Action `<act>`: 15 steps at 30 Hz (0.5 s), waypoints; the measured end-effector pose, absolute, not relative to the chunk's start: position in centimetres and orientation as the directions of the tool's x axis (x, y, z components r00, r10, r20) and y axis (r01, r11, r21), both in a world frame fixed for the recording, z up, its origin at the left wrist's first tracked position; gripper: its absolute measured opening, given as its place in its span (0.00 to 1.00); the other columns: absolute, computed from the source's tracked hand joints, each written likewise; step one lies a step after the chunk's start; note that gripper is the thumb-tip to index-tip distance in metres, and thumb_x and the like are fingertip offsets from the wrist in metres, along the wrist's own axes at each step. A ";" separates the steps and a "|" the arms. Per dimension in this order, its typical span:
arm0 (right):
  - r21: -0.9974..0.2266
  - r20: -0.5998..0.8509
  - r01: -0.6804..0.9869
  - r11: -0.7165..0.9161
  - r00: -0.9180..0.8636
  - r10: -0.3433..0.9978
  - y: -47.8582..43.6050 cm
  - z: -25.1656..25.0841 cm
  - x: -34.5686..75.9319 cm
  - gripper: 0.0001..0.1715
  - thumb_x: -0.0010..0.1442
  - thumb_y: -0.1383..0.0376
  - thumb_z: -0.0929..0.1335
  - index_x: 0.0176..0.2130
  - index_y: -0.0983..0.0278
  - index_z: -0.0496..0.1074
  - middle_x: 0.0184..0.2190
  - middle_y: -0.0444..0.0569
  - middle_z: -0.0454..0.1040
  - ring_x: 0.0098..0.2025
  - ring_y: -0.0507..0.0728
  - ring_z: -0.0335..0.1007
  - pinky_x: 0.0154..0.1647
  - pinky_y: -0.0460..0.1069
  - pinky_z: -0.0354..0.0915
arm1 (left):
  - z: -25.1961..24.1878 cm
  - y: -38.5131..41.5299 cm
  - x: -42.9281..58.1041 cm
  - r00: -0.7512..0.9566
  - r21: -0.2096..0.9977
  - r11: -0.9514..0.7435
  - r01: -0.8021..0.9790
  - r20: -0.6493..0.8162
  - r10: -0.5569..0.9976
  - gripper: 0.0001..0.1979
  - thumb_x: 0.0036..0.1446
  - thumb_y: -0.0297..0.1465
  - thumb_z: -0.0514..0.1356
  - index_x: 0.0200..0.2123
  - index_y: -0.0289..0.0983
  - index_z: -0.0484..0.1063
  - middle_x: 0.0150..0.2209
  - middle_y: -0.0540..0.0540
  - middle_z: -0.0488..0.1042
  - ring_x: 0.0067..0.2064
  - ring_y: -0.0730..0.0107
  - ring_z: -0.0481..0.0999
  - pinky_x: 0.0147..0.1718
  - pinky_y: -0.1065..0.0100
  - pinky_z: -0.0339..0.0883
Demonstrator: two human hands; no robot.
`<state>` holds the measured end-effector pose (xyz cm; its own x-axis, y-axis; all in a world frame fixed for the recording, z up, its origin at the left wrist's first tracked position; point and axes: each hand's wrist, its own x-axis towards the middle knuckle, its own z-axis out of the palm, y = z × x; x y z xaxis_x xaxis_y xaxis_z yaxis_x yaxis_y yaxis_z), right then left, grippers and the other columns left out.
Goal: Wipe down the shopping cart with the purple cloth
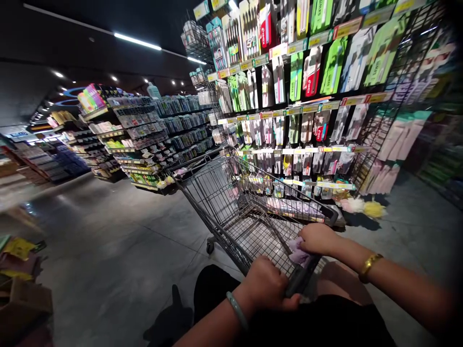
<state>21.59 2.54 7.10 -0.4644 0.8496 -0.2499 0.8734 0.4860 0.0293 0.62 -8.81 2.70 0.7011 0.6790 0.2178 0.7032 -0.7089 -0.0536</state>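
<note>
A metal wire shopping cart [213,193] stands in front of me, its basket showing bare wire mesh. My left hand [265,282] is wrapped around the dark cart handle [302,279], with the thumb lying along it. A pale green bangle [237,308] circles that wrist. Farther right, my right hand [318,238] is closed on a bunched lilac cloth [299,253] at the handle's right part. Whether those fingers also grip the handle itself is hidden. On the right wrist sits a gold bracelet [371,266].
Beyond the cart rises a wire display rack [282,152] hung with packaged toothbrushes. Pink gloves or cloths [401,137] hang on its right side. More stocked shelves [133,130] line the left. A cardboard box [29,299] is at the lower left on the grey floor [119,255].
</note>
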 end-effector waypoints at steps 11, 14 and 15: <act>-0.271 -0.365 0.789 0.552 -0.615 0.699 -2.5 6.7 19.0 0.16 0.52 0.58 0.65 0.33 0.61 0.79 0.30 0.52 0.79 0.34 0.60 0.74 0.28 0.48 0.56 | 3.5 -12.4 -1.0 0.735 0.051 -0.743 0.668 0.115 0.668 0.22 0.58 0.49 0.53 0.27 0.40 0.76 0.21 0.44 0.74 0.25 0.63 0.74 0.30 0.60 0.64; -0.464 -0.436 0.693 0.552 -0.721 0.539 -3.1 6.3 17.1 0.14 0.50 0.61 0.65 0.33 0.61 0.78 0.27 0.46 0.78 0.28 0.55 0.69 0.25 0.46 0.54 | 3.3 -12.3 -1.2 0.760 0.029 -0.767 0.642 0.116 0.640 0.23 0.58 0.50 0.52 0.27 0.40 0.76 0.21 0.44 0.75 0.27 0.62 0.76 0.29 0.61 0.63; -0.451 -0.455 0.694 0.561 -0.719 0.525 -2.9 6.2 17.0 0.14 0.50 0.61 0.65 0.33 0.61 0.78 0.27 0.46 0.78 0.27 0.55 0.68 0.25 0.46 0.54 | 3.2 -12.3 -1.2 0.769 0.015 -0.776 0.631 0.120 0.628 0.23 0.58 0.50 0.52 0.27 0.40 0.76 0.21 0.45 0.74 0.26 0.63 0.75 0.28 0.61 0.63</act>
<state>16.97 -2.89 6.23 -0.7194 0.5249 -0.4548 0.6943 0.5606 -0.4512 -1.23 -12.35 3.25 0.7692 0.6276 0.1203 0.6306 -0.7759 0.0153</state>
